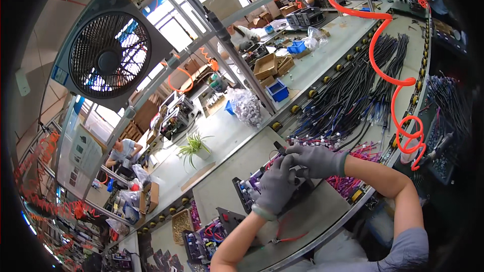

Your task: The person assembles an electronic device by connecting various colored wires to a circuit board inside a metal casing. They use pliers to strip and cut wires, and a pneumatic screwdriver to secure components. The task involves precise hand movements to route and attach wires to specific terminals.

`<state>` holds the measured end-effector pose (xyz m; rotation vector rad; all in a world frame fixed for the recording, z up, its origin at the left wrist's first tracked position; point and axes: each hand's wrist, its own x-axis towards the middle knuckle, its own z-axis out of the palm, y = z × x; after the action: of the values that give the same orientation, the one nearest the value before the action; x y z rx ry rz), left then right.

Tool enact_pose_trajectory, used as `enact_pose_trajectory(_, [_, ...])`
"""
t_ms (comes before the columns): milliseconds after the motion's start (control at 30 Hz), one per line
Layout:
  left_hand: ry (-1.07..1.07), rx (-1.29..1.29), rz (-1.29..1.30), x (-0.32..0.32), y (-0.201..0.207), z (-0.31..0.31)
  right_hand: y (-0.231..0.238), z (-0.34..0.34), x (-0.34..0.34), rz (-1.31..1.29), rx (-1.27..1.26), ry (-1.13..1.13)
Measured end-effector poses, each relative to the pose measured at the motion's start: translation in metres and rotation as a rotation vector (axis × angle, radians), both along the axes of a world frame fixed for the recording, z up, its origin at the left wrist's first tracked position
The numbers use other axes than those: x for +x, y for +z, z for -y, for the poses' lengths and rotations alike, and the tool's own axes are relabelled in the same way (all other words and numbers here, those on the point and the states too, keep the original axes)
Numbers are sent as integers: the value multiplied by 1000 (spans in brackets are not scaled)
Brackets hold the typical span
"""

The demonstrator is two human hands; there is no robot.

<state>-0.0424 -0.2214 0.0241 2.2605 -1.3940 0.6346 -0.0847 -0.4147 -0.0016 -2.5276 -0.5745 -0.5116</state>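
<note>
My left hand (275, 187) and my right hand (318, 161), both in grey gloves, meet above the bench board (322, 206). Their fingers are bent and pressed close together; whatever they grip is hidden by the gloves. Under and beside them is a dark unit (304, 191), mostly covered. An open black housing (243, 192) with purple wires and white connectors lies just left of my left hand. Nearer to me, red-handled pliers (278, 239) rest on the board. Magenta wires with white connectors (348, 184) lie in a heap beyond my right forearm.
Long black cables (348, 90) cover the line at far right. An orange coiled air hose (388, 73) hangs down on the right. A box of small parts (181, 225) and another wired housing (206, 242) stand at left. Across the line are a potted plant (195, 148) and people at work.
</note>
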Motion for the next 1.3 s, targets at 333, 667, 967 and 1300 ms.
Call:
enact_pose_trajectory(333, [-71,205,0,4,-6,-3,6,36,-28,-192,141,110])
enact_pose_trajectory(667, [25,207,-223,29,-8,-1,-5,31,5,65,-180,-105])
enact_pose_trajectory(967, [-23,147,-235,30,2,5,7,25,10,332,-321,-111])
enact_pose_trajectory(1300, [28,370,-306,28,-5,20,30,34,22,-37,-477,70])
